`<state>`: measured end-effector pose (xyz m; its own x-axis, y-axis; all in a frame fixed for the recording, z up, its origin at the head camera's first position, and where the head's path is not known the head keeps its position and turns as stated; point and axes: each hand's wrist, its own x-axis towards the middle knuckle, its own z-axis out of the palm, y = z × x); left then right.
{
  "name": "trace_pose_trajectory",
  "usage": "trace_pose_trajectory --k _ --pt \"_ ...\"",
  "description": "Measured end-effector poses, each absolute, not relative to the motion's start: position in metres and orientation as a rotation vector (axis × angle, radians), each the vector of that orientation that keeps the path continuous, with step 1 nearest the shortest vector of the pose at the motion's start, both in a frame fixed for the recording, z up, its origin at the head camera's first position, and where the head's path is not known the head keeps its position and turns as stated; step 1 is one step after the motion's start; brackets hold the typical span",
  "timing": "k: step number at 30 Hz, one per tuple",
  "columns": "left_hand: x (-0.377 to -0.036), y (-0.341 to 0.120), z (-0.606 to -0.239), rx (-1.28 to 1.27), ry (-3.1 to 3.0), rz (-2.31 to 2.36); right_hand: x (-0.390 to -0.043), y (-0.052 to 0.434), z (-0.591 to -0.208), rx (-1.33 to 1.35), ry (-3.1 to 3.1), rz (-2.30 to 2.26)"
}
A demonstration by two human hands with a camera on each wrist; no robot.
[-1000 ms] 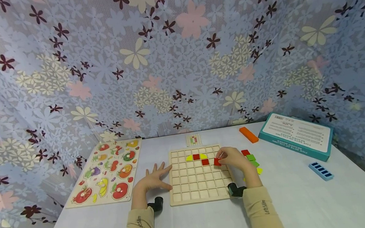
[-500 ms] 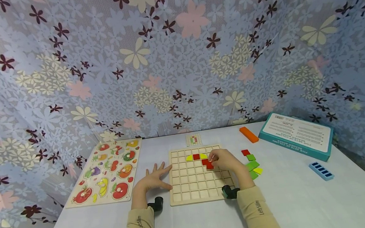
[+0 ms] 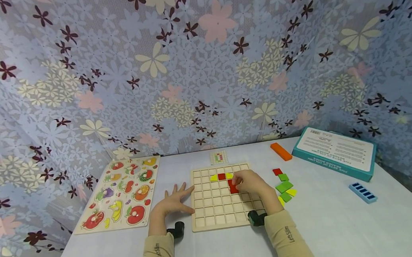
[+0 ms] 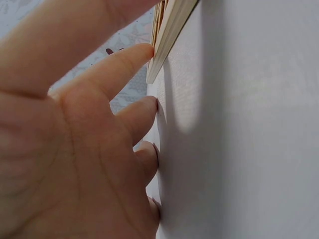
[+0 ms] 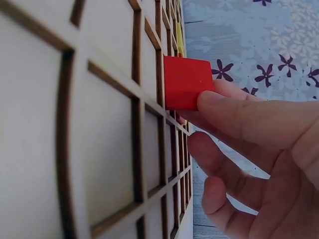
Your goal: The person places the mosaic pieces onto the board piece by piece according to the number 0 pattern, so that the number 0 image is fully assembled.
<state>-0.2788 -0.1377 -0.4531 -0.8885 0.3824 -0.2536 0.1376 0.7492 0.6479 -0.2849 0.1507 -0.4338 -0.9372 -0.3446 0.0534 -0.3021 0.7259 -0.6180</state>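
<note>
A wooden grid board (image 3: 219, 211) lies on the white table. My right hand (image 3: 249, 182) pinches a red square tile (image 5: 187, 82) between thumb and finger; in the right wrist view the tile is tilted up from the board, with one edge at the grid. In the head view it is just below another red tile, partly covered by my fingers. One red tile (image 3: 221, 176) sits in the grid between two yellow pieces, the left yellow piece (image 3: 214, 178) showing fully. My left hand (image 3: 171, 202) is spread at the board's left edge, with fingers (image 4: 134, 57) touching it.
Loose green tiles (image 3: 284, 186), yellow pieces and a red tile lie right of the board. A small pattern card (image 3: 218, 157) is behind it. A fruit puzzle board (image 3: 119, 194) lies left. An orange block (image 3: 281, 151), teal box (image 3: 333, 153) and blue slotted block (image 3: 362, 193) are at right.
My right hand has carried the red tile leftward across the board to just below the other red tile. The left hand stays where it was.
</note>
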Motion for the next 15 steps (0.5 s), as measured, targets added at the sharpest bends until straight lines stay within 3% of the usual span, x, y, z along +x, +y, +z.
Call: trace_pose_trajectory --k 15 --pt "-0.2790 -0.1375 -0.4521 0.391 2.566 0.926 -0.2829 0.1478 -0.4330 -0.424 2.864 -0.900"
